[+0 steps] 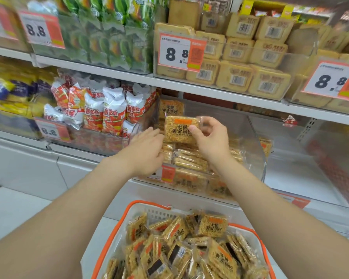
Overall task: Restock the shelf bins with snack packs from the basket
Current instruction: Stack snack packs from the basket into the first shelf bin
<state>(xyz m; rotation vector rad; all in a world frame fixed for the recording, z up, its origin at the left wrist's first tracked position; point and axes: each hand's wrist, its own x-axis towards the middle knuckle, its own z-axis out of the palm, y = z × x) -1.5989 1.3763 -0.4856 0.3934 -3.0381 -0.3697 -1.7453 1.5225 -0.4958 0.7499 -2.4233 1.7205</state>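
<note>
**Pack held over bin**

Head view. Pack upright, pinched in right hand: thumb on front, fingers curled behind. Held above clear bin on lower shelf, more packs stacked inside. Left hand flat, fingers straight, gripping nothing, tips just beside pack's left edge; contact unclear. Below, orange-rimmed basket, heaped with same packs.

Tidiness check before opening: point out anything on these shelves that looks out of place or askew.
The red-and-white bags left of the rice-crust bin lie jumbled, several tipped over instead of upright. One small red-and-white pack sits by itself further right, at the back; it is too small to identify.
</note>
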